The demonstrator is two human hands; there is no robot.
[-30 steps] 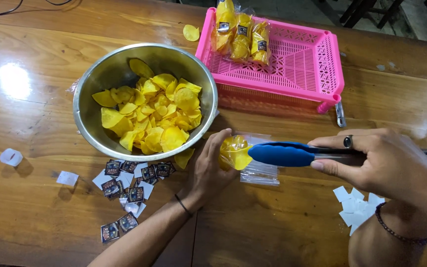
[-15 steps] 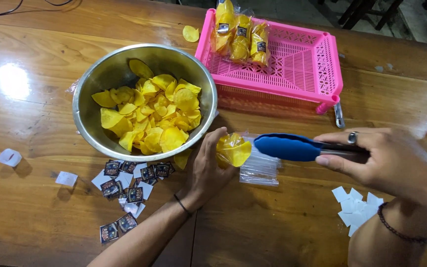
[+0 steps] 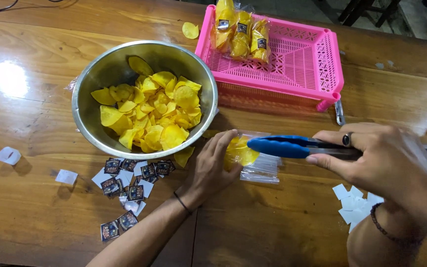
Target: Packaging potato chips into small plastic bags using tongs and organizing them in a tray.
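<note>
Left hand (image 3: 213, 165): fingers grasping small clear bag (image 3: 243, 153), frame centre, mouth held for filling.
Right hand (image 3: 386, 163): clenched on blue tongs (image 3: 277, 147), tips at bag.
Steel bowl (image 3: 82, 106): upper left, chips close by.

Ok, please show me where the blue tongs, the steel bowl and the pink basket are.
blue tongs (image 3: 278, 147), head view, on the blue tip.
steel bowl (image 3: 88, 84), head view, on the bare left inner wall.
pink basket (image 3: 330, 62), head view, on the right wall.

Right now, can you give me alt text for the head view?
Left hand holds a clear bag of chips while the right hand points blue tongs at it. Nearby on the wooden table: a steel bowl of chips, a pink basket, small labels.
</note>
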